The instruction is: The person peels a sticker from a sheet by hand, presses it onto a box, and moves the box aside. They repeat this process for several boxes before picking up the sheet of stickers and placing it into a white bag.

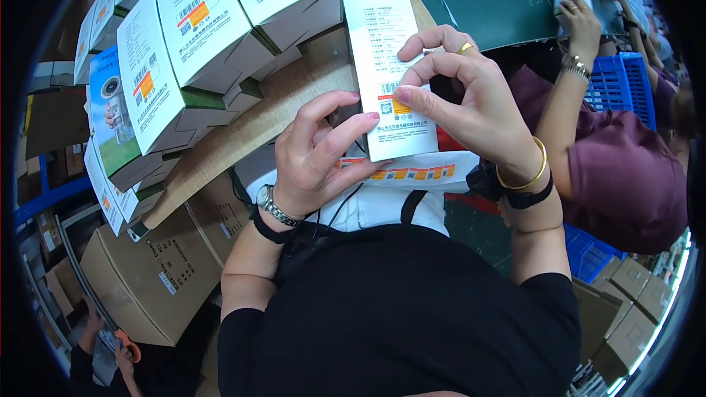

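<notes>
A slim white carton (382,29), printed with text and a barcode, stands tilted before me at the table edge. My left hand (320,147) is closed around its lower left side, a fingertip on the printed face. On that face, below the barcode, is a small orange sticker (401,107). My right hand (471,92) has thumb and index finger bent together at the sticker, the thumb tip against its upper edge. Beneath the carton, a white strip of orange stickers (434,172) lies across my lap, close to my left thumb.
White cartons with orange stickers (206,11) crowd the wooden tabletop (294,84) at left. A large brown cardboard box (151,279) sits below. Across the green table (493,0), a person in a purple top (625,176) handles a carton. Blue crates (625,84) stand at right.
</notes>
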`<state>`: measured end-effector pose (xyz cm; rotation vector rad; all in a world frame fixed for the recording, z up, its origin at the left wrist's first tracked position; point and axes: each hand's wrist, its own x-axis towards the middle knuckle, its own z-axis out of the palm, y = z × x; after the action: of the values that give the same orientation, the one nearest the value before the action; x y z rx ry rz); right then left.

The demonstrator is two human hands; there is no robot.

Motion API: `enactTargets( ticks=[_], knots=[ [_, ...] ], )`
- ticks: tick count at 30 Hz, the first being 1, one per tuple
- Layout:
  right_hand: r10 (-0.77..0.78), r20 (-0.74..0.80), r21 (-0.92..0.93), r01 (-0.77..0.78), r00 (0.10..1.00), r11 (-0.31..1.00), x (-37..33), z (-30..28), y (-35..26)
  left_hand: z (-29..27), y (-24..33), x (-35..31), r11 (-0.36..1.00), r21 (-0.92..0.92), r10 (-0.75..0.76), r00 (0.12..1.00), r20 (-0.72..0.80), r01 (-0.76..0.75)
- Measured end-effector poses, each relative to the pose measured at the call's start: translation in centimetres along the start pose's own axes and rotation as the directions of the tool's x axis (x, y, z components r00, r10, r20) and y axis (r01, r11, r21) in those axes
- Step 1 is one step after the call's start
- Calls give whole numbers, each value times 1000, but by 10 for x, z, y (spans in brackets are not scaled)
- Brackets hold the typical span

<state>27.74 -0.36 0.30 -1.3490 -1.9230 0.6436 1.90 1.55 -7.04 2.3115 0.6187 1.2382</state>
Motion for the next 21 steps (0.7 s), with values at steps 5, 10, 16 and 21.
enactTargets(
  ticks=[5,10,16,21],
  knots=[
    [-19,-29,-4,18,999,1000,-3,5,0,1,0,0,1000,2,-2,1000,-4,2],
    [-19,-84,-6,19,996,1000,-6,12,-3,0,1,0,1000,14,-4,1000,-2,4],
    [-53,-135,-41,48,989,998,-11,29,0,1,1,-2,1000,13,8,1000,-17,-8],
    [130,-278,310,-39,952,950,-9,43,-6,4,-1,-4,1000,5,-1,1000,-24,1]
  ],
)
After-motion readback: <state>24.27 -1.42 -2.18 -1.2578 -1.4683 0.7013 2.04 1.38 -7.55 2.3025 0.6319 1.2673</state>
